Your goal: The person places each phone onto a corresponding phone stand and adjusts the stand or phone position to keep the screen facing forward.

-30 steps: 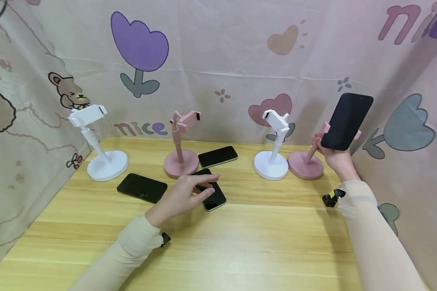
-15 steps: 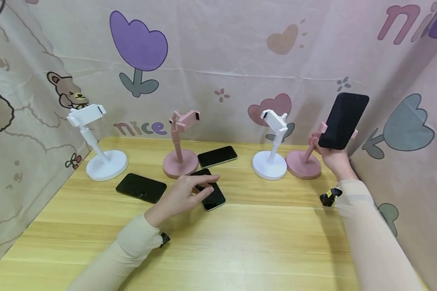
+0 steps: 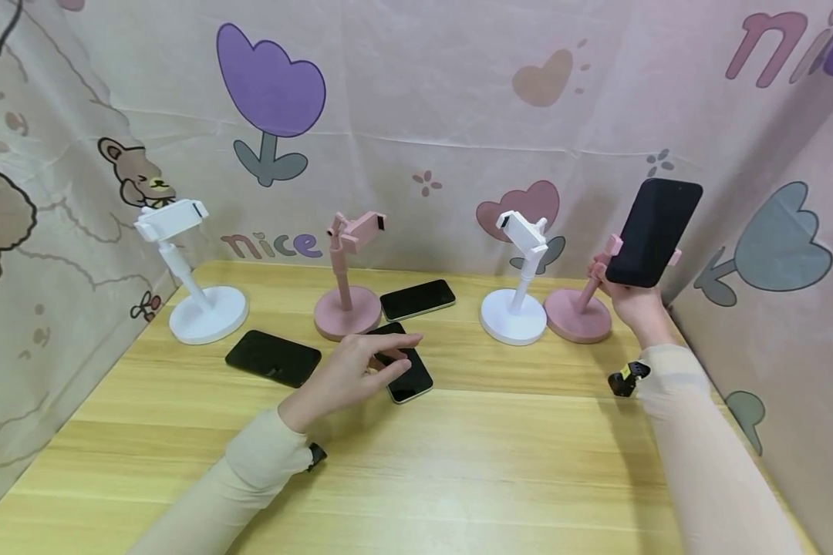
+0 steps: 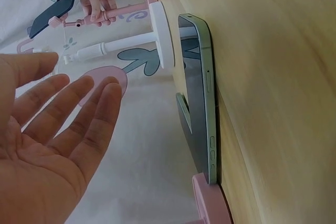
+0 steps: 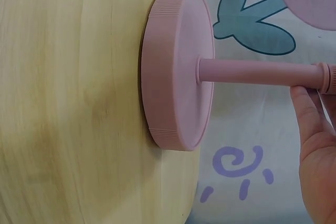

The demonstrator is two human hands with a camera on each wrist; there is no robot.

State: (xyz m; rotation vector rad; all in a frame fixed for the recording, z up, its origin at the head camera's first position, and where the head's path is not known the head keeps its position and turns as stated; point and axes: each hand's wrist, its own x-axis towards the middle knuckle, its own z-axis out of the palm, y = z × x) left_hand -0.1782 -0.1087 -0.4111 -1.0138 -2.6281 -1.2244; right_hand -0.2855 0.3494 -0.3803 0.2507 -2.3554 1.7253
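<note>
My right hand [image 3: 640,308] grips the upper stem of the rightmost pink phone stand [image 3: 578,317], seen near the stem's collar in the right wrist view. That stand's clamp holds a black-screened phone [image 3: 654,231], tilted upright. Its round base meets the neighbouring white phone stand [image 3: 514,317] at the edge. My left hand [image 3: 347,374] hovers with loosely extended fingers above a flat phone [image 3: 411,379], which it partly hides in the head view. The left wrist view shows that phone's pale green side [image 4: 209,103] and nothing between the fingers.
Another pink stand [image 3: 347,312] and a white stand [image 3: 208,316] stand at the left, their clamps without phones. One phone [image 3: 273,358] lies left of my left hand, another phone [image 3: 419,299] behind it. A printed cloth [image 3: 403,92] hangs behind the wooden table [image 3: 472,478].
My right hand and the rightmost pink stand, with its phone, have shifted slightly left. The white stand beside it has slid a little left too. My left hand has stayed put.
</note>
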